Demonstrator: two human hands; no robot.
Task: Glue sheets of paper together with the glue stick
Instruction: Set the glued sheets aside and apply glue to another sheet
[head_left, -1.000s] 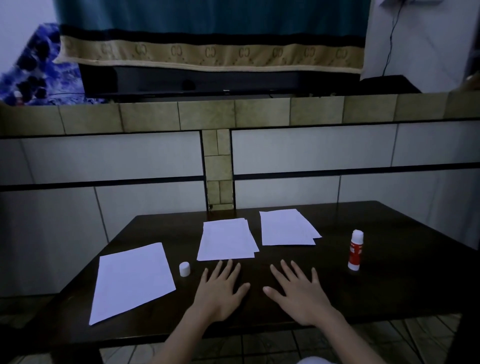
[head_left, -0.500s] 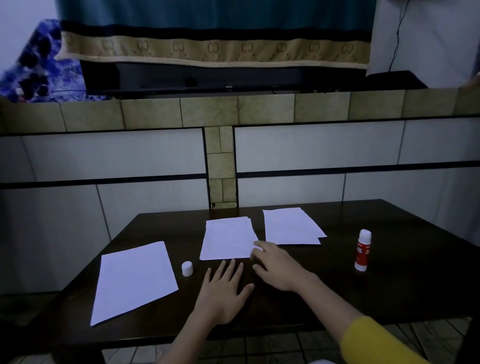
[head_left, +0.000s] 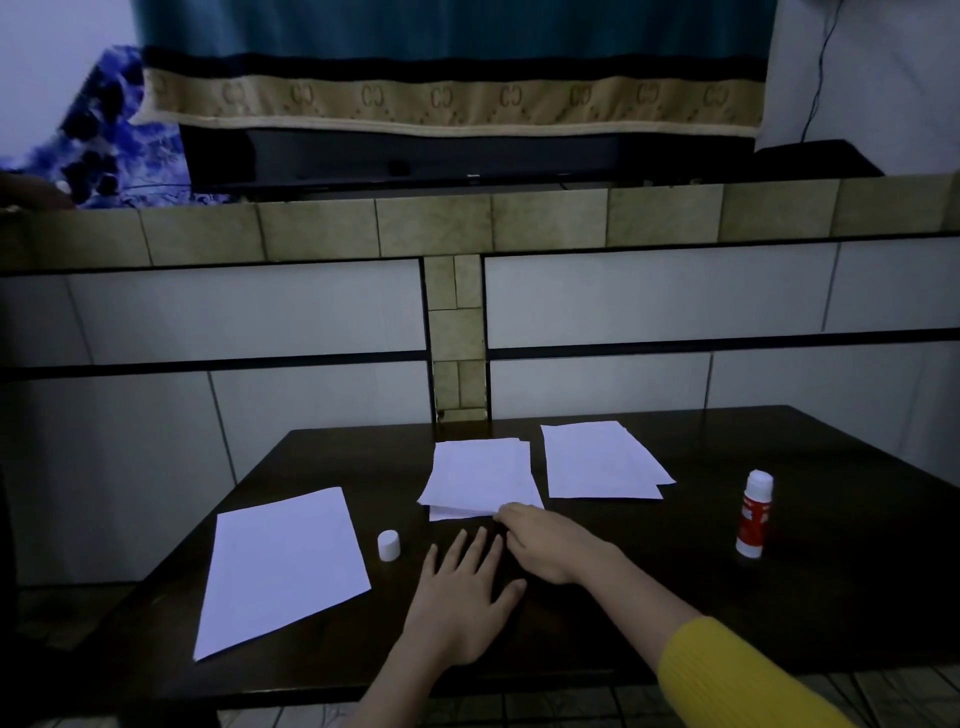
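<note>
On the dark table (head_left: 857, 597) lie three lots of white paper: a single sheet (head_left: 280, 566) at the left, a middle stack (head_left: 478, 475) and a right stack (head_left: 597, 460). My right hand (head_left: 550, 540) pinches the near edge of the middle stack's top sheet, which is lifted a little. Flat on the table with spread fingers, my left hand (head_left: 462, 597) lies just below that stack. An uncapped red and white glue stick (head_left: 753, 522) stands upright at the right. Its white cap (head_left: 388, 545) sits between the left sheet and my left hand.
A tiled wall (head_left: 311, 312) rises right behind the table's far edge. A ledge above it carries a dark flat object under a draped teal and beige cloth (head_left: 447, 104). The table's near edge runs just under my forearms.
My right hand moved left and forward from flat on the table to the middle stack, took hold of its near edge and raised the top sheet slightly. The left hand stayed put.
</note>
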